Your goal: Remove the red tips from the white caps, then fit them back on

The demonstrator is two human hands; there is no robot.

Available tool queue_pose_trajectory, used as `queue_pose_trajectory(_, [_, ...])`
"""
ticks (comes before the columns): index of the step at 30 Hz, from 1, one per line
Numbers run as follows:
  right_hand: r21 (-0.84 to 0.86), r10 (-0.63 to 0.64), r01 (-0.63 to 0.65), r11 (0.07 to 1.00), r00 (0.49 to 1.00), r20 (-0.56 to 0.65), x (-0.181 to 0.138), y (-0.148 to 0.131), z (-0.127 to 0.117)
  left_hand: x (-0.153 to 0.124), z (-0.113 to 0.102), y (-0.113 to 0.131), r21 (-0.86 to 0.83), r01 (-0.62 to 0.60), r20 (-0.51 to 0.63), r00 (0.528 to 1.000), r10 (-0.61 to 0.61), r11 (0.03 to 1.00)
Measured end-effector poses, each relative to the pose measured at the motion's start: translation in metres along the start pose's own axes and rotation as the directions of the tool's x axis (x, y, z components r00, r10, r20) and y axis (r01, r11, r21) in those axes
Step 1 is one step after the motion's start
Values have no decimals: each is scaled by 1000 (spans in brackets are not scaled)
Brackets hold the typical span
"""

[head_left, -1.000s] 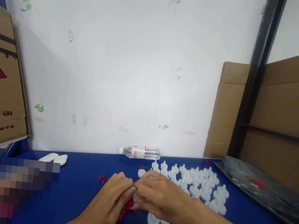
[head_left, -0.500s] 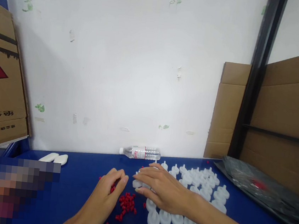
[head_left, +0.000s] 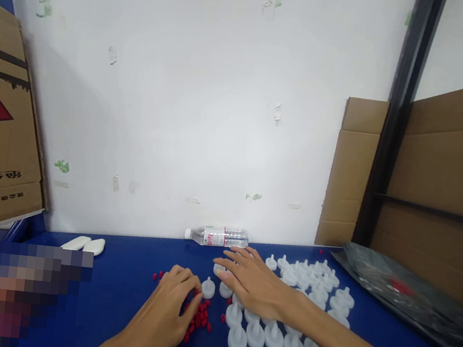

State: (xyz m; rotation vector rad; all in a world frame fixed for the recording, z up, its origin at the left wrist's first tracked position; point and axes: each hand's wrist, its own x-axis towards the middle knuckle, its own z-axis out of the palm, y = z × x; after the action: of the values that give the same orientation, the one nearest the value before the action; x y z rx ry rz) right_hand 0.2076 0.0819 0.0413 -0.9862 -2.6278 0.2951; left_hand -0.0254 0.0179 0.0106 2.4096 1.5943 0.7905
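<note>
My left hand [head_left: 172, 305] is over a pile of small red caps [head_left: 202, 318], with thumb and forefinger curled together at the tips. Whatever may be between them is too small or hidden to make out. Right beside those fingertips a white plastic piece with an upright stem [head_left: 208, 288] stands on its round base. My right hand [head_left: 255, 283] lies palm down over several similar white pieces [head_left: 256, 336], its fingers stretched out and apart. It covers part of the group.
The blue table [head_left: 120, 289] runs to a white wall. A clear bottle [head_left: 225, 237] lies at its back. Two white oval objects [head_left: 93, 246] lie at the left. Dark plastic sheeting [head_left: 393, 284] lies at the right. Cardboard [head_left: 8, 133] stands at the left.
My left hand has shifted right, over the red caps. My right hand has moved slightly away from me and its fingers have spread, uncovering the lone white piece between the hands.
</note>
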Motion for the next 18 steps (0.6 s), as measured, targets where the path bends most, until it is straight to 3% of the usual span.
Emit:
queue_pose_trajectory(5, [52, -7, 2, 999, 995, 95, 1, 13, 10, -2, 6, -8, -80, -53, 24, 998, 55, 995])
queue_pose_trajectory(8, [85, -37, 31, 996, 996, 81, 0, 12, 10, -3, 7, -9, -91, -99, 19, 995, 101, 991])
queue_pose_trajectory(12, [109, -48, 57, 992, 996, -77, 2, 5, 2, -2, 1, -2, -22, -94, 42, 995, 95, 995])
queue_pose_trajectory(15, [112, -34, 63, 992, 970, -242, 5, 0, -5, -1, -3, 3, 23, -79, 57, 995, 78, 997])
queue_pose_trajectory(18, [98, -71, 107, 989, 946, -315, 5, -6, -7, -1, -5, 6, 23, -64, 26, 998, 63, 998])
